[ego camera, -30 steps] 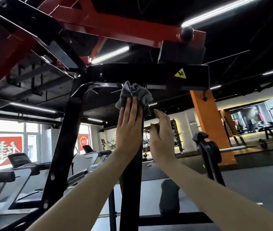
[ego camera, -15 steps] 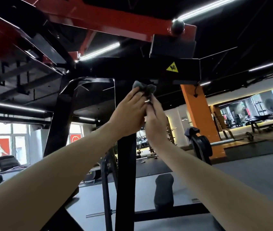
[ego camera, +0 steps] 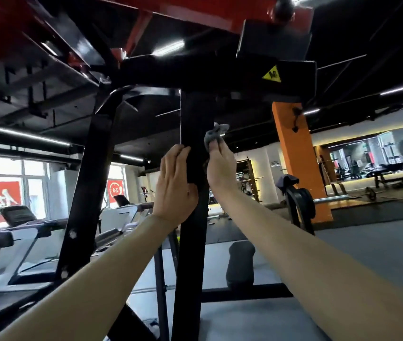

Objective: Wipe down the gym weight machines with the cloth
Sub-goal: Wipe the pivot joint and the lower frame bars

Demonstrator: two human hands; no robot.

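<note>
A black upright post [ego camera: 192, 242] of the weight machine rises in front of me to a black crossbeam [ego camera: 195, 75] under a red frame [ego camera: 195, 11]. My right hand [ego camera: 220, 168] grips a bunched grey cloth [ego camera: 214, 135] against the post's right side. My left hand [ego camera: 174, 188] rests on the post's left side, fingers straight, thumb on the front face. The part of the cloth inside my right hand is hidden.
A second slanted black post [ego camera: 89, 183] stands to the left. Treadmills [ego camera: 18, 237] line the windows at left. A black padded roller [ego camera: 241, 264] and a plate-loaded machine [ego camera: 299, 200] stand at right, near an orange pillar [ego camera: 296, 158]. Grey floor [ego camera: 367, 247] stretches to the right.
The cloth passed from my left hand to my right. Both hands slid down the upright post from just under the crossbeam, and now sit on opposite sides of it.
</note>
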